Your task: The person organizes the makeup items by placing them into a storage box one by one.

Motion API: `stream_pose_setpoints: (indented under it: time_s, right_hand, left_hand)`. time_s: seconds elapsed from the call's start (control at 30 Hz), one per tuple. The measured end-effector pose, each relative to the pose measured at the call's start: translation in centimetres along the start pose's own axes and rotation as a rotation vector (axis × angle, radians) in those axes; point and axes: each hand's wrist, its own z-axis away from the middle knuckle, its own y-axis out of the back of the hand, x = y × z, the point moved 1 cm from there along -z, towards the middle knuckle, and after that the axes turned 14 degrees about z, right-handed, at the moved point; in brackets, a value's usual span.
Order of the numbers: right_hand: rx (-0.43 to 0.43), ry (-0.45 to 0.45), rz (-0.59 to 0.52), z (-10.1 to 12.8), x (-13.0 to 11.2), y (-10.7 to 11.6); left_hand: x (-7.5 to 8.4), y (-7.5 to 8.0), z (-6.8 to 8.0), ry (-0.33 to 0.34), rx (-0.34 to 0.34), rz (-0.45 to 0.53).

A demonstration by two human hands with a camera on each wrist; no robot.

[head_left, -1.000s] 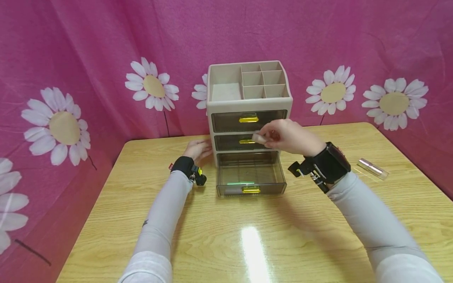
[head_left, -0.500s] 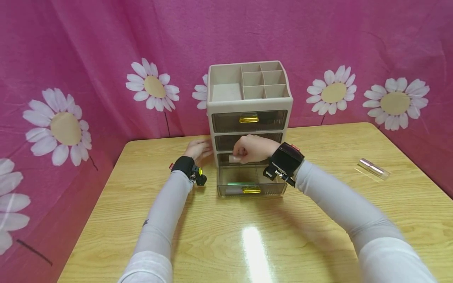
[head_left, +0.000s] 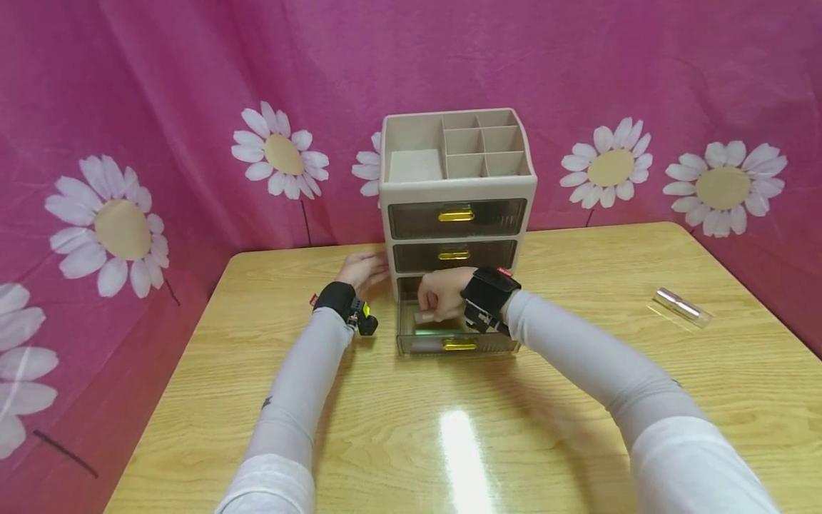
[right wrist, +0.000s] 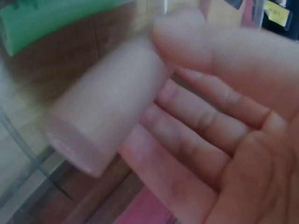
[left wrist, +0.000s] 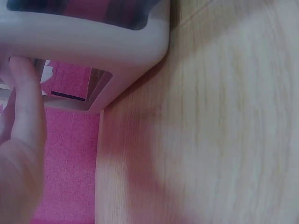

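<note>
A beige storage organizer stands on the table, its smoky bottom drawer pulled out. My right hand reaches down into that drawer. Between thumb and fingers it pinches a pale pink cylindrical tube, which is blurred in the right wrist view. A green tube lies in the drawer near it. My left hand rests against the organizer's left side, fingers mostly straight. In the left wrist view, one finger reaches the frame beside a cutout in the side wall.
A shiny pink lipstick tube with a clear end lies on the wooden table at the right. The upper drawers are closed, and divided compartments form the top. A pink flowered cloth hangs behind.
My right hand has moved left and down from in front of the middle drawer into the bottom drawer, with the pale pink tube. The left hand has stayed at the organizer's side.
</note>
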Motion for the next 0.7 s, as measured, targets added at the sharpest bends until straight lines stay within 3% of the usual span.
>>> stream_pose_setpoints:
  time_s: [0.1,0.27,0.47,0.57,0.7]
  right_hand:
    - [-0.063,0.031,-0.046,-0.9,1.4,-0.6]
    - [-0.160,-0.056,-0.061,1.5,-4.7,3.4]
    - [-0.190,-0.121,-0.060,2.7,-7.7,4.6]
    - [-0.208,-0.150,-0.099,2.3,-7.7,4.4]
    - [-0.222,-0.140,-0.109,1.2,-5.7,3.2]
  left_hand:
    - [1.2,-1.1,1.9,0.020,-0.007,0.010]
    - [1.5,-1.2,2.4,0.036,-0.007,0.025]
    - [0.4,-0.3,0.5,0.019,-0.005,-0.032]
    - [-0.4,0.3,-0.8,0.011,-0.006,0.010]
    - [-2.1,1.9,-4.1,-0.008,-0.040,0.072]
